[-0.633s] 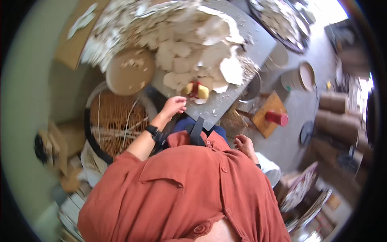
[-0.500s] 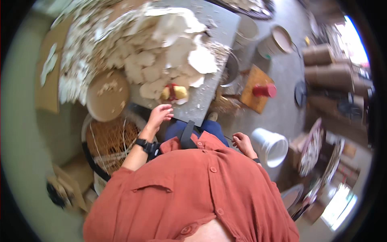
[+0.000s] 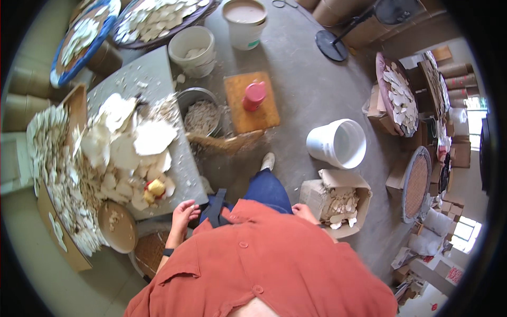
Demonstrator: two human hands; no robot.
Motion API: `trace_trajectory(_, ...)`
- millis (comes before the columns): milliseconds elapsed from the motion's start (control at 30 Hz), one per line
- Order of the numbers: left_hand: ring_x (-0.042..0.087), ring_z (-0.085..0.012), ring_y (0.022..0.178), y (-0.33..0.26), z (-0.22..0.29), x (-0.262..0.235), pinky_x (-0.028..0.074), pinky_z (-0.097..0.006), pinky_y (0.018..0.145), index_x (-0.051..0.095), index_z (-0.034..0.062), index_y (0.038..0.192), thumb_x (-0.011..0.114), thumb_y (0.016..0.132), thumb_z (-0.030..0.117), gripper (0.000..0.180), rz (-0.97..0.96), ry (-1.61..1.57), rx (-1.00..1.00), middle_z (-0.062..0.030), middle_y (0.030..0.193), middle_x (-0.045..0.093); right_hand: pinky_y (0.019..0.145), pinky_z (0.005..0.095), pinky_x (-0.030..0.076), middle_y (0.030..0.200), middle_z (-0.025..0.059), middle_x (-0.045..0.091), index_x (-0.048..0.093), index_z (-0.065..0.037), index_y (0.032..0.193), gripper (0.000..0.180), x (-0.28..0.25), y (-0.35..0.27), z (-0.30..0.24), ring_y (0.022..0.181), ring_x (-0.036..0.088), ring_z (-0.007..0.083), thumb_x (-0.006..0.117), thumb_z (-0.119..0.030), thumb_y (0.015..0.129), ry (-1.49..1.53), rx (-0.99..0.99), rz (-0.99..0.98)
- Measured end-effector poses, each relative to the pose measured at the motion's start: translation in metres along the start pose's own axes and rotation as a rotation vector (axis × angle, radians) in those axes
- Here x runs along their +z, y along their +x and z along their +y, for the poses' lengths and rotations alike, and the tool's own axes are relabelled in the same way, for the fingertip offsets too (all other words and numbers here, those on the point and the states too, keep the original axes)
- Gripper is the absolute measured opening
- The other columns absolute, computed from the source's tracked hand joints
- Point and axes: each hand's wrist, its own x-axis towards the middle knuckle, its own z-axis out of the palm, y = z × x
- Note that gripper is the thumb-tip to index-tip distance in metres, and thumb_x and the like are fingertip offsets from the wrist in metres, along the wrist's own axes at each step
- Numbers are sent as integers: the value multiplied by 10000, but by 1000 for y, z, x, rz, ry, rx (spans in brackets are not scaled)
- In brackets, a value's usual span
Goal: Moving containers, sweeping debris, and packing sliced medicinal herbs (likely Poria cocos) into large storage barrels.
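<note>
My left hand (image 3: pixel 185 214) hangs beside the near corner of a grey table (image 3: pixel 187 182), its fingers loosely curved and apart, with nothing in them. Close to it on the table lies a small yellow object with a red band (image 3: pixel 156 188), whose kind I cannot make out. Around that object spreads a heap of thin, pale, flat slices (image 3: pixel 121 153). My right hand (image 3: pixel 305 212) is low at my right side, partly behind my shirt, its fingers loosely bent and apparently empty. Nearest to it is an open cardboard box (image 3: pixel 311 198) holding pale broken pieces (image 3: pixel 340 206).
A white bucket (image 3: pixel 323 143) lies tilted beyond the box. Ahead are a wooden seat (image 3: pixel 237 113) bearing a red cup (image 3: pixel 254 95), a metal pot (image 3: pixel 212 98) of chips and two pale buckets (image 3: pixel 245 34). A round tray (image 3: pixel 117 232) stands left; a black fan base (image 3: pixel 331 46) stands far right.
My view has swung right, so the table now sits further left and the cardboard box shows. Both hands are lower, and the left one is further from the yellow object.
</note>
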Motion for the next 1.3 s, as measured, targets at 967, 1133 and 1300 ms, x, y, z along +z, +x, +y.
trace_trajectory(967, 600, -261, 856, 178, 254, 581, 513, -361, 752, 475, -22, 1113, 476, 866, 70, 263, -320, 0, -98, -148, 958, 593, 658, 230, 477, 912, 70, 635, 542, -23, 1093, 276, -531, 254, -145, 764, 602, 113, 516, -205, 887, 684, -364, -126)
trace_trajectory(1133, 595, -239, 864, 258, 272, 594, 505, -363, 786, 458, -12, 1147, 514, 845, 136, 341, -465, -330, -36, -145, 989, 591, 680, 241, 481, 914, 69, 635, 539, -31, 1103, 288, -638, 322, -224, 773, 603, 119, 517, -220, 888, 707, -395, -215)
trace_trajectory(1300, 603, -244, 872, 259, 345, 676, 499, -354, 809, 452, -25, 1159, 506, 856, 137, 348, -218, -141, 3, -163, 995, 595, 679, 241, 479, 914, 65, 638, 542, -37, 1102, 291, -720, 386, -275, 776, 604, 119, 522, -231, 885, 770, -435, -232)
